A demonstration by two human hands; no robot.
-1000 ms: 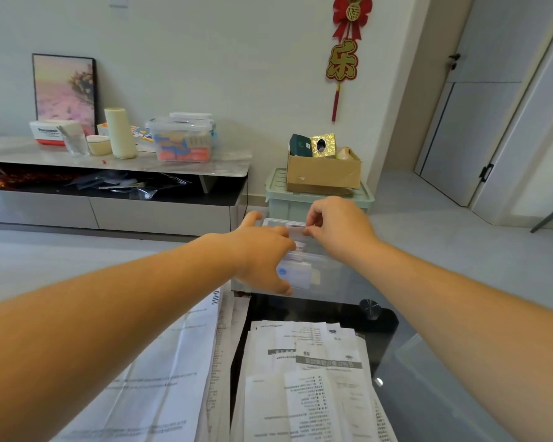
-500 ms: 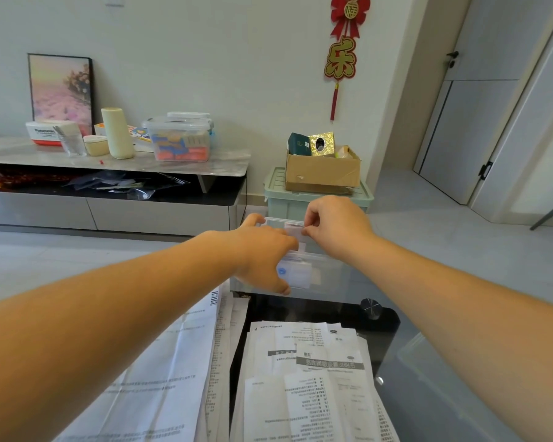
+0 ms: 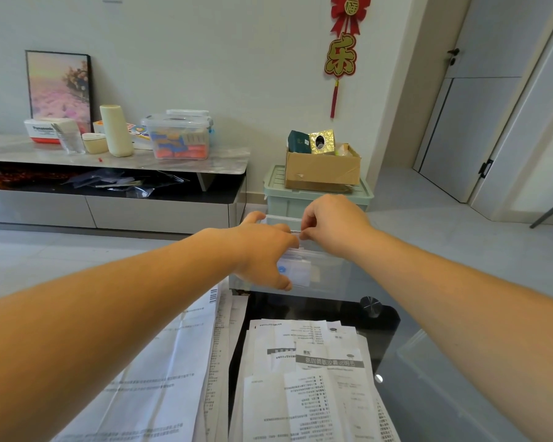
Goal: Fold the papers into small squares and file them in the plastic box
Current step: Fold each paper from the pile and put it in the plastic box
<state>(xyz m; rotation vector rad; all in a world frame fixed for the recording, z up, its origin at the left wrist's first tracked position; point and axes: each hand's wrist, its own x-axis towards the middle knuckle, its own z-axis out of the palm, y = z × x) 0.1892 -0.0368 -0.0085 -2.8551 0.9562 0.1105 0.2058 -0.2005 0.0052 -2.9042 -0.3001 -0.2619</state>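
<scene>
While your right hand [image 3: 332, 224] pinches a folded square [image 3: 296, 231] between curled fingertips, only a thin white edge of it shows, right over the near rim of the box [image 3: 329, 275]. The box sits at the far edge of the table [image 3: 444, 378], straight ahead of you, with its long axis running left to right. The square lies along that same line and looks to be directly above the slot it has to enter, so I judge the coming move to be a short push straight down, not a reach. Your right hand is the nearer one to the square. Your left hand [image 3: 262, 250] grips the box instead, its fingers hooked over the rim and its thumb low on the front wall, which should steady it. Through the clear wall you can see filed squares [image 3: 297, 272] standing on edge, one with a blue mark too blurred to read. Nearer you, a stack [image 3: 307, 378] of printed leaflets lies upside down to you, its Chinese print too small to make out, and larger sheets [image 3: 160, 362] with a barcode lie under your left forearm. Farther off, a white and red carton [image 3: 42, 130] reads "Panasonic", and the red wall ornament [image 3: 340, 55] shows a gold 乐.
</scene>
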